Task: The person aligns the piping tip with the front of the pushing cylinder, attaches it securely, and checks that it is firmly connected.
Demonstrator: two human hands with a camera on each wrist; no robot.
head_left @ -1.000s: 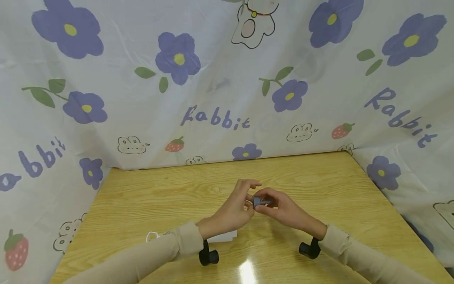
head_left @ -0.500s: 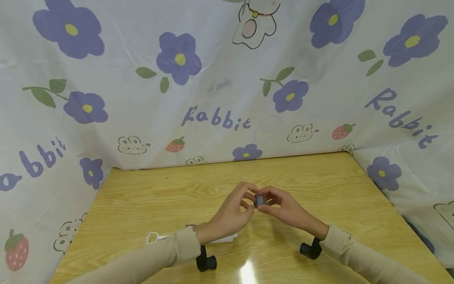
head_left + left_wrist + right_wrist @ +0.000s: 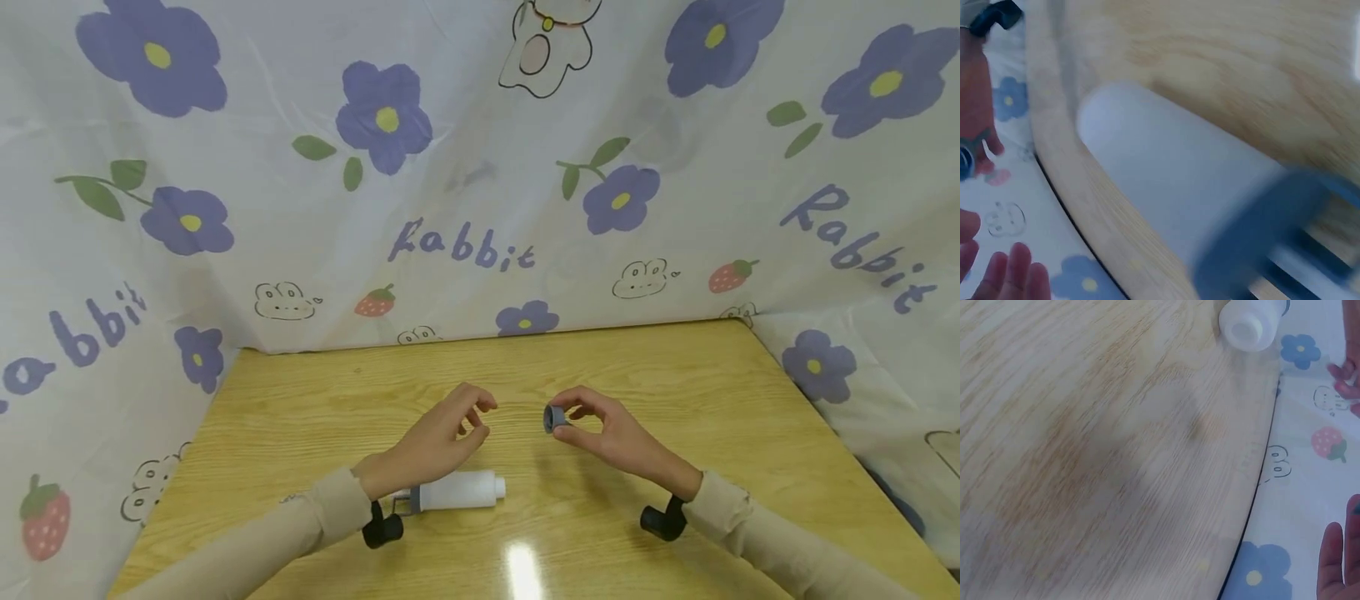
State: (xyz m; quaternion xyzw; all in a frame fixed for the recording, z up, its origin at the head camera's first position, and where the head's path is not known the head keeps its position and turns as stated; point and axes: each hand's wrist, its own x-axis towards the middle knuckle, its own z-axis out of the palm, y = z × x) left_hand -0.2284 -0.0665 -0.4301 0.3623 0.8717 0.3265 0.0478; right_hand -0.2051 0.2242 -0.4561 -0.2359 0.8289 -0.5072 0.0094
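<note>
Beneath the relaxed, released left hand point(image 3: 427, 442) lies a white cylinder point(image 3: 459, 490); the right hand point(image 3: 622, 442) grasps a grey piece point(image 3: 556, 418).

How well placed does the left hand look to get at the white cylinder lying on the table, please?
Probably well placed, yes: the left hand appears to hold nothing and hovers near the white cylinder, with nothing visibly blocking its way.

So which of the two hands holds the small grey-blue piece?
The right hand, which pinches the grey-blue piece; the left hand holds nothing.
</note>
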